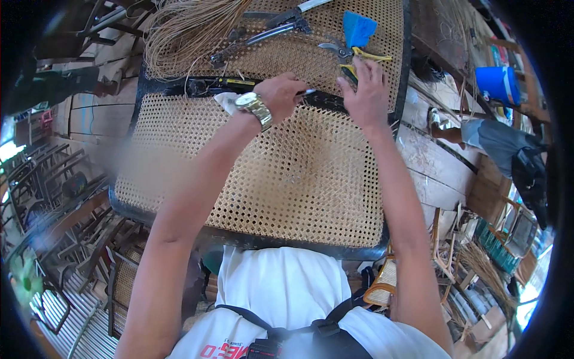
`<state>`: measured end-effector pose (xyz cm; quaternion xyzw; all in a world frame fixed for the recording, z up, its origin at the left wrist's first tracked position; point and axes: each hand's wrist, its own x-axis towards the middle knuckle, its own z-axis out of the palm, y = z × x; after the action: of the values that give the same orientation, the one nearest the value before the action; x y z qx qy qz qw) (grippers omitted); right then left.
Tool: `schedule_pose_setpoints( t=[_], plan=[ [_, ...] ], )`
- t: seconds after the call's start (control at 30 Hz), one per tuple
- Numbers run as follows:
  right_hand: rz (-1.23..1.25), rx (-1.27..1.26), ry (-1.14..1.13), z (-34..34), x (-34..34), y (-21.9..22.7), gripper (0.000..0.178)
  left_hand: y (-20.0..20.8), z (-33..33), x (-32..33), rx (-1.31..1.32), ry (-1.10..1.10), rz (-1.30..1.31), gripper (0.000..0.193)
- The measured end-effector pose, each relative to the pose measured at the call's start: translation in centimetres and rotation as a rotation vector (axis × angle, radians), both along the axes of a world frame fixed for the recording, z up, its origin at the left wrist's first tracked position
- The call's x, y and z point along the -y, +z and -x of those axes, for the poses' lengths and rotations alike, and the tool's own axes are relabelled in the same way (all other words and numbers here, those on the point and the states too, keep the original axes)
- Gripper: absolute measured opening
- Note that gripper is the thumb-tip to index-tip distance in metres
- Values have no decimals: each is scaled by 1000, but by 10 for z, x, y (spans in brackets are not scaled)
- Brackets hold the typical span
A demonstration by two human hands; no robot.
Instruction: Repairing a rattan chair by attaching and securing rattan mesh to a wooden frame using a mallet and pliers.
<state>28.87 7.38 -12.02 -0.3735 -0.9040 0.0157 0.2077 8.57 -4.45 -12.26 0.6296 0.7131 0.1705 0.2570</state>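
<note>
Dark-framed woven cane panels (287, 179) lie before me. My left hand (280, 99), with a metal watch (254, 109) on its wrist, is closed around a thin object with a pale tip (308, 92); its kind is hidden. It rests over the dark crossbar (329, 100) between the two panels. My right hand (366, 96) is over the far panel's right side, thumb and fingers apart. Its fingertips reach the yellow handles of pruning shears (344, 52); whether they touch is unclear. A blue block-like piece (359, 29) lies just beyond the shears.
A bundle of loose cane strands (188, 36) covers the far left. Beside it lie metal hand tools (269, 35). A yellow-and-black tool (236, 81) rests along the crossbar. Dark chair frames (54, 191) stack up at left; a blue bucket (499, 85) and another person (502, 140) are at right.
</note>
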Motion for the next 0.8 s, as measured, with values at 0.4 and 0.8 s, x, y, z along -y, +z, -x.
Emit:
schedule_pose_setpoints(
  t=[0.4, 0.8],
  plan=[
    [585, -179, -150, 17, 92, -35, 23, -17, -10, -26, 12, -139, 307, 18],
    [435, -46, -234, 32, 97, -39, 10, -32, -14, -32, 13, 104, 401, 21]
  ],
)
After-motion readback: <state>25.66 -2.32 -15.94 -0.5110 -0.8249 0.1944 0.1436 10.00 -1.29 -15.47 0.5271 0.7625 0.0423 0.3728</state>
